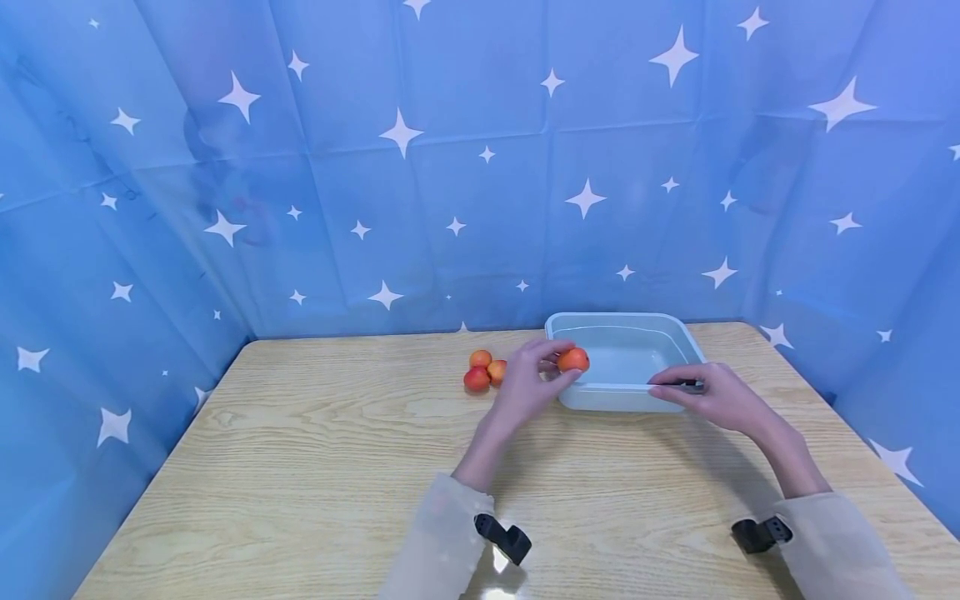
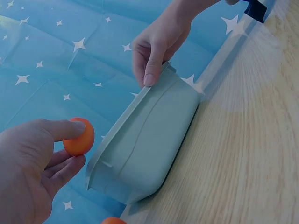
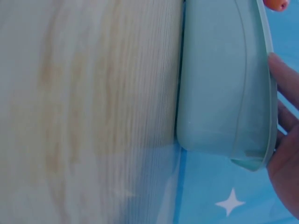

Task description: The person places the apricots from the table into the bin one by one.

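My left hand pinches a small round orange-red fruit between thumb and fingers, above the left end of a pale blue-green plastic basin. In the left wrist view the held fruit is just outside the basin's rim. My right hand grips the rim at the basin's front right corner, with the thumb on the near side, as the left wrist view shows. Part of the right hand appears at the right wrist view's edge. Inside the basin I see no fruit in the head view, though its near floor is hidden.
Left of the basin, several similar fruits lie close together, among them a red one and an orange one. A light wood table carries everything. Behind it hangs a blue curtain with white stars.
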{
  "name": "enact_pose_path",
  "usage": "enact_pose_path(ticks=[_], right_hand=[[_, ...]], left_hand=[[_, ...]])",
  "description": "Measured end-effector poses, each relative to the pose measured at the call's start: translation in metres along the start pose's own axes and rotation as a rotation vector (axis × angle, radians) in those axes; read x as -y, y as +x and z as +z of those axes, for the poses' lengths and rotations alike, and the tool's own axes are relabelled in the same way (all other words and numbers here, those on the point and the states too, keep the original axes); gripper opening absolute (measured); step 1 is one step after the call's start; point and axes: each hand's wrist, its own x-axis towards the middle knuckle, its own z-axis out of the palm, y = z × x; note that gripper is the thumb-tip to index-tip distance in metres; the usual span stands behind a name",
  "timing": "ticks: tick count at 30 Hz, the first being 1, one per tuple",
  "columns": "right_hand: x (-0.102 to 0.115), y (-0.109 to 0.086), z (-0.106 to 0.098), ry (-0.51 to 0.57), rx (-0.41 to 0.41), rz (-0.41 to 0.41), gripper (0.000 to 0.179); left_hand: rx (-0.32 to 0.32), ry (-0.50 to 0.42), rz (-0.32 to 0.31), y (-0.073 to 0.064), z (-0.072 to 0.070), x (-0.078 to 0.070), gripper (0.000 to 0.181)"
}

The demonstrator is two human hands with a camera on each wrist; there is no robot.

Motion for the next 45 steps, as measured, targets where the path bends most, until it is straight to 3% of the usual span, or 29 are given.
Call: enact_pose_path(ticks=[14, 23, 45], right_hand=[[0.0, 0.0, 0.0, 0.026, 0.0, 0.006, 0.015], [0.0, 0.0, 0.0, 0.023, 0.001, 0.005, 0.016], [0.001, 0.0, -0.001, 0.004, -0.002, 0.004, 0.016]], left_hand=[[-0.007, 0.001, -0.003, -0.001, 0.005, 0.001, 0.043], [-0.058, 0.03, 0.066, -0.003, 0.001, -0.001, 0.045], [-0.029, 0.158, -0.03, -0.021, -0.025, 0.018, 0.049]])
